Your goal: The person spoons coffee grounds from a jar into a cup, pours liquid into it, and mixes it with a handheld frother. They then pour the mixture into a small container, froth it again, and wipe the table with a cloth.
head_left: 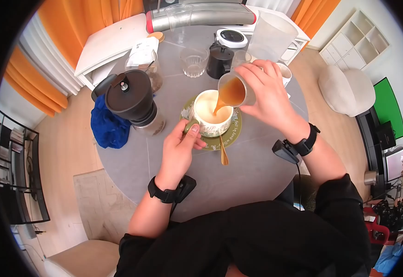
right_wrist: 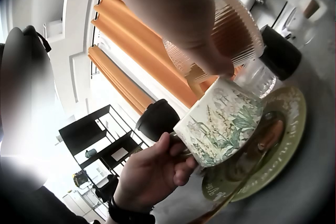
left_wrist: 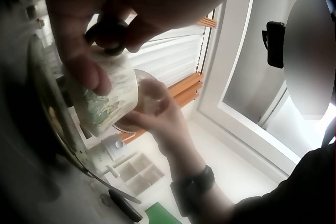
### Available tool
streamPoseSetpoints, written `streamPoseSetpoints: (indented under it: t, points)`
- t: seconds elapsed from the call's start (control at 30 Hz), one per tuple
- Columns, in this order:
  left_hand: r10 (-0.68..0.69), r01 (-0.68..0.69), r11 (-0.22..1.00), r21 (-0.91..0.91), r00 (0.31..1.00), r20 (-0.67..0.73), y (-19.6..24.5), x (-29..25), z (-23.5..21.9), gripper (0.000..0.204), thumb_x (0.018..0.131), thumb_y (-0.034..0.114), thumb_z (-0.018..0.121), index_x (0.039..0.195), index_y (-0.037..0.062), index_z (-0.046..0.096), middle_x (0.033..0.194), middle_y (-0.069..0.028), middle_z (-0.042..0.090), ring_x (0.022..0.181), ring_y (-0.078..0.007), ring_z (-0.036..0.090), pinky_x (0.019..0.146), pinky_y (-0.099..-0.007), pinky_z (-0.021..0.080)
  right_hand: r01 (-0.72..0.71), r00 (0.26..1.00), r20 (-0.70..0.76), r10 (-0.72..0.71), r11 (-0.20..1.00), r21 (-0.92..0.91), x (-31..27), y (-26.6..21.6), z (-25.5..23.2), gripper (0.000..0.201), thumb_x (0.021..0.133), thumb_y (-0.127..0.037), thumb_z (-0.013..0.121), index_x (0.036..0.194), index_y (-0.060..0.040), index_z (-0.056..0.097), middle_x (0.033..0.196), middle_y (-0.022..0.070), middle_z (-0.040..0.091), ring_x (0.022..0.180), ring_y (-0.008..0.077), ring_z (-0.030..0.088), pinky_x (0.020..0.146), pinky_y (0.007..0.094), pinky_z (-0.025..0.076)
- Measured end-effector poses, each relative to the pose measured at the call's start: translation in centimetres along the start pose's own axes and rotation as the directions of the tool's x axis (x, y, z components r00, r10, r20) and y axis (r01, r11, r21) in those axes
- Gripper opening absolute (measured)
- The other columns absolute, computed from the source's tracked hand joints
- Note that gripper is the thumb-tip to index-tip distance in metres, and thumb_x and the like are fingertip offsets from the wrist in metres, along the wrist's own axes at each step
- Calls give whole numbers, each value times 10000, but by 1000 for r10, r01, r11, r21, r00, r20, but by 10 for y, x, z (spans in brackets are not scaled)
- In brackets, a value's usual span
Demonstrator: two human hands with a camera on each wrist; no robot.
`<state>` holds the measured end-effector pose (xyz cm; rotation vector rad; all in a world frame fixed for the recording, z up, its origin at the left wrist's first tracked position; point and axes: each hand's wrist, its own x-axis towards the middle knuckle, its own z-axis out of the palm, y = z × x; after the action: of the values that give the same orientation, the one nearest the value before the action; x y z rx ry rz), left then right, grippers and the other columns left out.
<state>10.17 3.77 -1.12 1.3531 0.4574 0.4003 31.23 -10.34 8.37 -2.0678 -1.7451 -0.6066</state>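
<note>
In the head view my right hand [head_left: 271, 94] grips a clear glass [head_left: 232, 90] of brown liquid, tilted over a floral cup [head_left: 210, 129]. A brown stream runs from its lip into the pale, creamy liquid in the cup. The glass's ribbed side [right_wrist: 237, 35] shows in the right wrist view. My left hand [head_left: 178, 145] holds the cup by its green handle [head_left: 191, 126], thumb on top. The cup stands on a green saucer [head_left: 234, 137] with white lettering, and a gold-coloured spoon [head_left: 223, 157] lies on the saucer, its handle sticking out toward me.
Left on the grey round table [head_left: 238, 173] stand a black-topped hand grinder [head_left: 130, 101] and a blue cloth [head_left: 108, 124]. Behind the cup are an empty ribbed glass [head_left: 193, 63], a small black pot [head_left: 220, 61], a white scale [head_left: 232, 38] and a clear pitcher [head_left: 271, 39].
</note>
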Motion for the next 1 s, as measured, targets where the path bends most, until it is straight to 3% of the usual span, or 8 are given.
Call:
streamPoseSetpoints:
  t: [0.37,0.47,0.53,0.63,0.77,0.83,0.97,1.0]
  points:
    - [41,-40,998,-56,999,21,1,-5,1,234,1069,237,507,1015,27,594,901,-61,651,743,-157,668,690,-291,532,179,984,37,-175,953,-246,13,0,-12,858,534,-115,900,1326,-126,570,1318,39,573,1238,271,511,1139,574,333]
    - [30,-30,995,-95,1000,-7,4,-6,4,252,1061,233,550,964,3,592,862,-44,629,705,-126,650,658,-271,514,268,957,12,-290,865,-424,14,-1,-8,764,598,-136,873,1305,-140,583,1310,22,585,1220,246,528,1142,574,329]
    - [37,-37,995,-90,999,-2,3,-6,4,260,1060,239,552,964,1,593,857,-46,633,699,-124,651,651,-266,513,344,910,-1,-414,757,-556,15,-3,-8,624,679,-159,823,1263,-170,604,1304,-1,603,1182,219,545,1139,568,331]
    - [37,-38,996,-83,999,-13,5,-6,5,264,1057,240,556,948,2,600,831,-42,637,683,-123,651,636,-264,509,378,852,-75,-519,707,-597,15,-7,-2,468,765,-192,756,1212,-229,621,1304,-44,618,1152,187,552,1147,557,308]
    - [47,-47,999,-3,999,4,6,-6,3,272,1066,261,510,991,20,613,860,-59,654,700,-151,671,642,-276,526,380,793,-142,-593,663,-645,16,-11,8,402,792,-201,730,1174,-280,629,1314,-86,617,1152,169,545,1163,540,272]
    - [34,-36,998,-52,998,-45,10,-8,7,276,1050,233,558,901,8,611,782,-30,636,652,-116,644,616,-261,506,417,741,-154,-654,627,-658,18,-11,9,358,816,-219,709,1155,-305,629,1310,-111,618,1156,161,536,1173,525,243]
    - [48,-50,998,-45,998,-46,8,-7,5,284,1048,236,563,891,5,614,784,-30,635,646,-112,641,609,-257,504,437,759,-174,-627,689,-578,16,-5,11,404,800,-190,728,1183,-276,630,1347,-97,602,1175,166,521,1161,516,250]
    - [46,-49,998,-39,997,-58,7,-7,5,287,1045,241,570,890,4,618,778,-28,634,642,-110,639,603,-255,503,371,856,-139,-498,778,-506,14,-1,11,481,759,-186,764,1214,-248,621,1360,-77,595,1184,183,520,1155,523,247]
